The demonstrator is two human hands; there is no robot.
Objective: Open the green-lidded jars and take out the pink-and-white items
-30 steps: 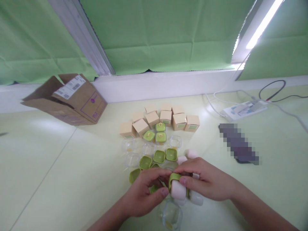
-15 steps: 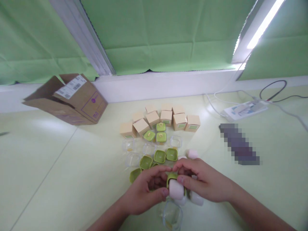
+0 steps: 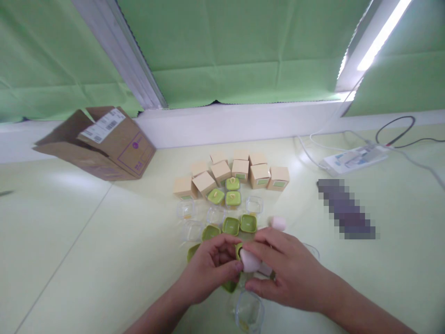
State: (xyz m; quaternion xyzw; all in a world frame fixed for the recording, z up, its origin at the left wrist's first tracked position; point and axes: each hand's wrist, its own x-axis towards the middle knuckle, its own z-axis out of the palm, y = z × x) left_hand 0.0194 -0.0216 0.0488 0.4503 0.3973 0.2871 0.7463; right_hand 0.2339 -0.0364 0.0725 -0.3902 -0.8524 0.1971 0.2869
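Note:
Both my hands meet low in the middle of the view. My left hand (image 3: 207, 272) pinches a small green tray (image 3: 238, 250) at its edge. My right hand (image 3: 283, 269) is closed around a pale pink egg-shaped sponge (image 3: 251, 262) pressed against that green tray. Another pink sponge (image 3: 278, 223) lies just beyond my right hand. Empty green trays (image 3: 231, 226) and clear plastic cubes (image 3: 249, 311) lie around my hands. Behind them stand several small beige boxes (image 3: 258, 175) and lidded green cubes (image 3: 232, 198).
An open brown cardboard box (image 3: 100, 143) lies on its side at the back left. A white power strip (image 3: 352, 159) with cables sits at the back right, with a blurred dark object (image 3: 346, 209) in front of it. Green blinds cover the window behind the pale table (image 3: 86, 241).
My right hand has turned over the pink sponge and now covers more of it. The sponge and green tray have shifted slightly left and lower between my hands.

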